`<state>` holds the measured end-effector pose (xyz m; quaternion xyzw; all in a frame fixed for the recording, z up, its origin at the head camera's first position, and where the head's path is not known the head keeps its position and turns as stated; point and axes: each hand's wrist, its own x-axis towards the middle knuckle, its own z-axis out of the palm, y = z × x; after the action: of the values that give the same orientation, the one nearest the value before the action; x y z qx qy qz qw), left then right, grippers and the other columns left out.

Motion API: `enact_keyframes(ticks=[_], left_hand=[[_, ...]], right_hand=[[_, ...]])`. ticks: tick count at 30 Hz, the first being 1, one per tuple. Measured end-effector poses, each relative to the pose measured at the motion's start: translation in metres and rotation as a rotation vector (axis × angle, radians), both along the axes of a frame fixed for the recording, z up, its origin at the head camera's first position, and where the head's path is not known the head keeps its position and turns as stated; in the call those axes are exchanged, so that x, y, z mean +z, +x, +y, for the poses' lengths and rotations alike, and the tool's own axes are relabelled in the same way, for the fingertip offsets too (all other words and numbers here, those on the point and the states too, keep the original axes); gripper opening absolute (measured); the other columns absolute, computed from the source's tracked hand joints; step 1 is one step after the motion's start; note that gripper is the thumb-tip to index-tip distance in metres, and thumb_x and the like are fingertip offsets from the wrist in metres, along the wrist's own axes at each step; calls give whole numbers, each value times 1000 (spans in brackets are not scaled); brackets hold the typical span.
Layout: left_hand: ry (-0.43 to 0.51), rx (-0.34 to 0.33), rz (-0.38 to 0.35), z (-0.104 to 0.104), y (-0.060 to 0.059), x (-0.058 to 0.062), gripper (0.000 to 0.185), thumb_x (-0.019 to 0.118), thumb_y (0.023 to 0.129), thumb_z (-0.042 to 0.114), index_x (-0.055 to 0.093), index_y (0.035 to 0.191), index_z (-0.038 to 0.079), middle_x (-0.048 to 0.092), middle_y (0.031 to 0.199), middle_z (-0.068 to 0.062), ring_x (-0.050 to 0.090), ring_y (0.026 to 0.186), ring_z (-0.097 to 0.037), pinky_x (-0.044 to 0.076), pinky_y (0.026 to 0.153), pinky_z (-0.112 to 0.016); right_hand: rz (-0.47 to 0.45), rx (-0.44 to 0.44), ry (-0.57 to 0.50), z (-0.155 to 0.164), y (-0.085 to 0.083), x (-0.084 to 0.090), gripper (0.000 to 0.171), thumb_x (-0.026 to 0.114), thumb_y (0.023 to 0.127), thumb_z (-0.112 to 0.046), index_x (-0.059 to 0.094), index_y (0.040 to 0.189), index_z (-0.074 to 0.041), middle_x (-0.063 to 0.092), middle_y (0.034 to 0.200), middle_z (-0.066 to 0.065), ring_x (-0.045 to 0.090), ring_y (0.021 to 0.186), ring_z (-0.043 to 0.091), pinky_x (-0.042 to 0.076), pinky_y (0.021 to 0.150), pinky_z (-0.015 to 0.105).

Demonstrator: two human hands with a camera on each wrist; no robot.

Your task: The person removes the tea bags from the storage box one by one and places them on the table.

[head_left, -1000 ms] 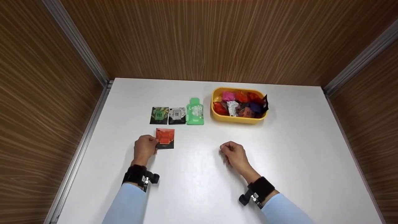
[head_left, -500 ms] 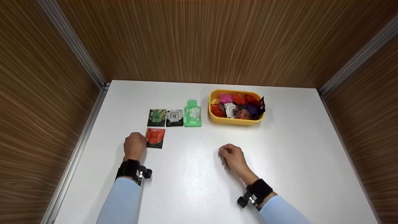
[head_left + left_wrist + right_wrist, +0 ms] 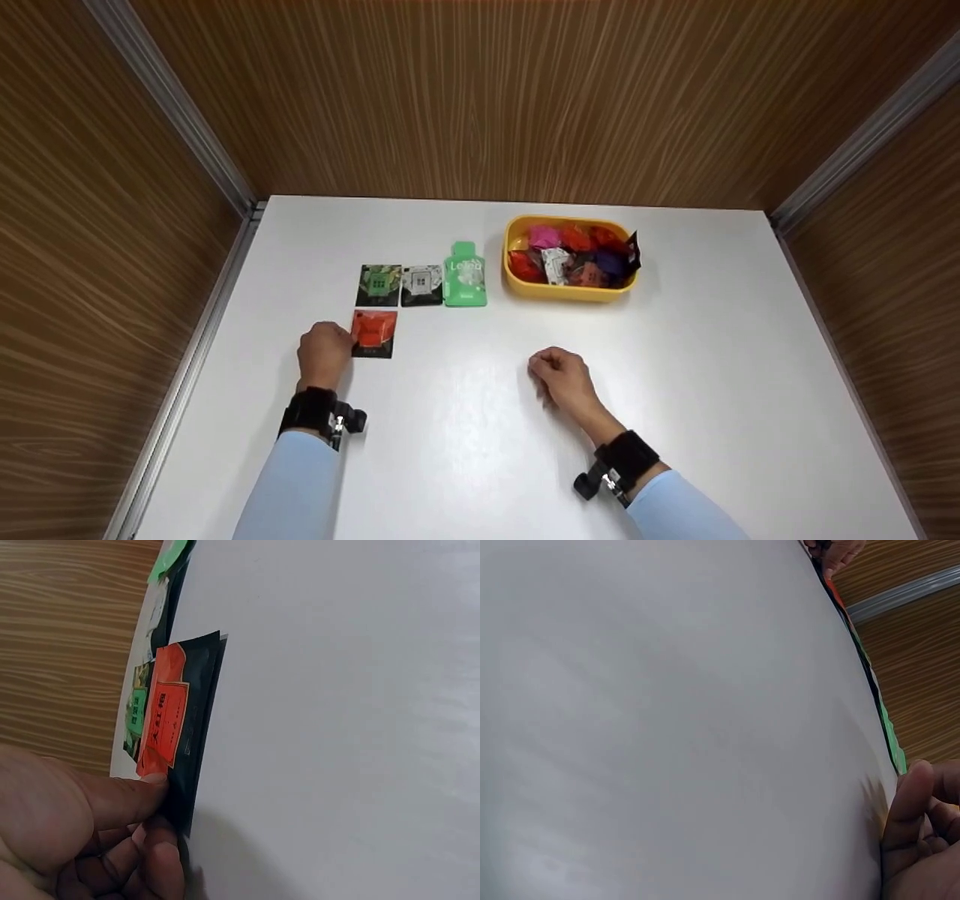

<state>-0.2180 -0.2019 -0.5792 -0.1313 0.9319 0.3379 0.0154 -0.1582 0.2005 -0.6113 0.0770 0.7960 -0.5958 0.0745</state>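
My left hand [image 3: 325,354] pinches the left edge of a red-and-black tea sachet [image 3: 374,334]. In the left wrist view the thumb [image 3: 131,799] lies on the sachet's printed face and the other fingers are curled by its edge. Just above it, in a row, lie a green-and-black sachet [image 3: 379,285], a white-and-black sachet [image 3: 421,286] and a green bottle-shaped LeTea sachet [image 3: 465,279]. My right hand [image 3: 568,381] rests over the table, right of centre, with loosely curled fingers and nothing in it; the right wrist view shows its thumb and fingers [image 3: 911,814].
A yellow tub [image 3: 566,292] at the back right holds several packets in pink, red, white and purple. One black packet [image 3: 634,250] sticks up over its right rim. Wood-grain panels [image 3: 480,97] enclose the white table [image 3: 465,442] at the back and both sides.
My left hand has moved left with the red tea sachet, which now sits right below the green-and-black one. The right hand has stayed nearly still. The head view has shifted slightly.
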Motion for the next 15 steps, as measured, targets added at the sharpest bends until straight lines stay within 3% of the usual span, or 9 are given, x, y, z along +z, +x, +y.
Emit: enact_keyframes(ticks=[6, 15], left_hand=[[4, 4, 21, 0, 1, 2, 25, 55, 93, 8, 76, 87, -3, 77, 92, -23, 72, 92, -49, 56, 81, -60], [-63, -9, 26, 8, -2, 5, 24, 58, 98, 12, 74, 86, -2, 76, 90, -24, 72, 87, -45, 56, 75, -57]], right_hand=[[-10, 1, 19, -2, -2, 1, 14, 68, 102, -17, 75, 95, -7, 63, 66, 3, 56, 46, 14, 44, 41, 25], [-14, 5, 25, 0, -6, 3, 14, 68, 102, -14, 75, 94, -5, 63, 66, 4, 56, 46, 14, 43, 41, 24]])
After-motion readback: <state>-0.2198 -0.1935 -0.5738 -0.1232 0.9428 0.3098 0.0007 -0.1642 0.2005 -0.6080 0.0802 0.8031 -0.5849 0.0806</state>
